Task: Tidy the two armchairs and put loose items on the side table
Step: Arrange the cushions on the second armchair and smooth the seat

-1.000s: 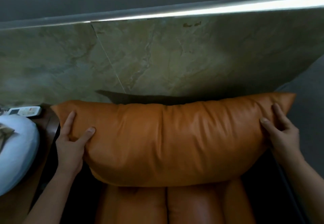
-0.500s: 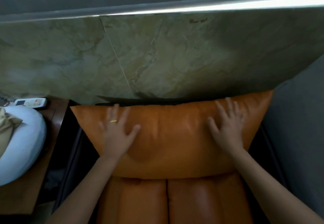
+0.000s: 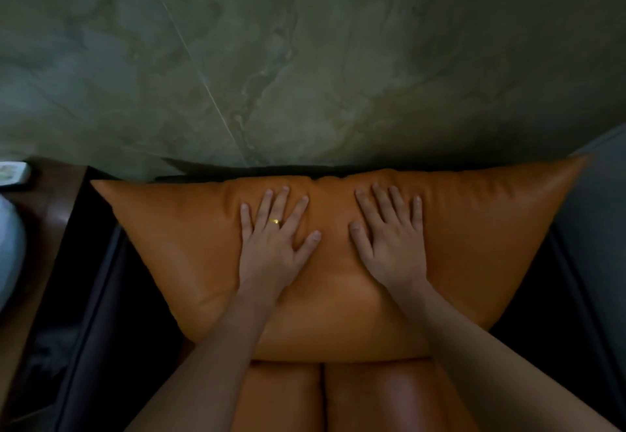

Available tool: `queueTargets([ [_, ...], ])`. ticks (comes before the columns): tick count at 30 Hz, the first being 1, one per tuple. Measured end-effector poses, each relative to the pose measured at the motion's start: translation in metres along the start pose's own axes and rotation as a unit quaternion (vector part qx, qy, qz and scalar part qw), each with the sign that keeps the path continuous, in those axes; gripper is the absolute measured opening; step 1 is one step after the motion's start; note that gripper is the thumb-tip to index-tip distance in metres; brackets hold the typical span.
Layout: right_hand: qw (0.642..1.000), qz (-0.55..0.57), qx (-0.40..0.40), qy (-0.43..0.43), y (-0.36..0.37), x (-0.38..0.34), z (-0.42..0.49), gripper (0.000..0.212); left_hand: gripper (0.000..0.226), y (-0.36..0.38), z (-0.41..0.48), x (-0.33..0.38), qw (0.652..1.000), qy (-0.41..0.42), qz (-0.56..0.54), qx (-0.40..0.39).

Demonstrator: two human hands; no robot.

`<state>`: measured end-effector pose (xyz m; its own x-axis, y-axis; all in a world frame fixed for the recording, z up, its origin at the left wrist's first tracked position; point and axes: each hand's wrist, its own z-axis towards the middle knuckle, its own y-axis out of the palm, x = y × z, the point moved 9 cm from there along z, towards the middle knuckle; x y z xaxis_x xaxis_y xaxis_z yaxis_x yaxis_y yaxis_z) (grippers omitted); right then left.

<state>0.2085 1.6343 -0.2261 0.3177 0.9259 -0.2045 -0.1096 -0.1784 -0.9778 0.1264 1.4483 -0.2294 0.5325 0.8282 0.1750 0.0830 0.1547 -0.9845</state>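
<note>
An orange leather cushion (image 3: 474,245) stands against the back of an armchair, its top edge just below a green-grey marbled wall (image 3: 305,59) and its lower edge resting on the orange leather seat (image 3: 372,397), which is split by a seam down the middle. The cushion's two upper corners stick out to either side, over the chair's dark side frames (image 3: 95,296).

Both hands lie flat on the middle of the cushion's face, side by side and a little apart. The left hand (image 3: 274,248) has its fingers spread and straight, palm pressed into the leather, with a gold ring (image 3: 275,221) on one finger. The right hand (image 3: 393,245) is spread the same way, fingers pointing up toward the wall, thumb angled inward. The leather dips and creases between and under the palms. Neither hand curls round anything.

At the left edge, a brown wooden side tabletop (image 3: 50,215) stands next to the chair. On it, at its far corner, lies a white remote control (image 3: 13,174), cut off by the frame edge, and nearer the camera a pale blue-white rounded object (image 3: 8,248), also only partly in view. A grey surface (image 3: 596,228) rises to the right of the chair.
</note>
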Motion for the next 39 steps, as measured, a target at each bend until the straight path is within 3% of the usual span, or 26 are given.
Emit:
queueTargets([
  [6, 0.995, -0.015, -0.094, -0.021, -0.023, 0.002, 0.003, 0.063, 0.070, -0.032, -0.004, -0.018, 0.998, 0.009, -0.009, -0.053],
  [8, 0.995, -0.051, -0.078, -0.022, -0.043, 0.023, 0.009, 0.064, 0.071, -0.047, -0.004, -0.049, 0.999, -0.003, 0.019, -0.040],
  [12, 0.988, -0.075, -0.013, 0.136, -0.073, 0.097, 0.001, 0.055, 0.068, -0.059, -0.012, -0.105, 0.994, -0.089, 0.059, -0.002],
  [14, 0.984, -0.074, -0.005, 0.161, -0.070, 0.107, -0.004, 0.054, 0.068, -0.053, -0.014, -0.109, 0.993, -0.106, 0.045, 0.009],
  [19, 0.985, -0.064, -0.011, 0.161, -0.042, 0.113, 0.016, 0.058, 0.069, -0.032, 0.010, -0.110, 0.995, -0.101, 0.005, 0.009],
  [27, 0.978, -0.029, -0.105, 0.176, -0.044, 0.121, 0.018, 0.065, 0.071, -0.037, 0.006, -0.115, 0.994, -0.097, 0.006, -0.044],
  [34, 0.987, -0.072, -0.055, 0.131, -0.064, 0.137, 0.003, 0.064, 0.064, -0.067, -0.021, -0.173, 0.989, -0.146, 0.007, 0.031],
  [39, 0.987, -0.066, -0.042, 0.142, -0.062, 0.138, 0.003, 0.065, 0.067, -0.055, -0.017, -0.182, 0.982, -0.180, -0.045, -0.015],
])
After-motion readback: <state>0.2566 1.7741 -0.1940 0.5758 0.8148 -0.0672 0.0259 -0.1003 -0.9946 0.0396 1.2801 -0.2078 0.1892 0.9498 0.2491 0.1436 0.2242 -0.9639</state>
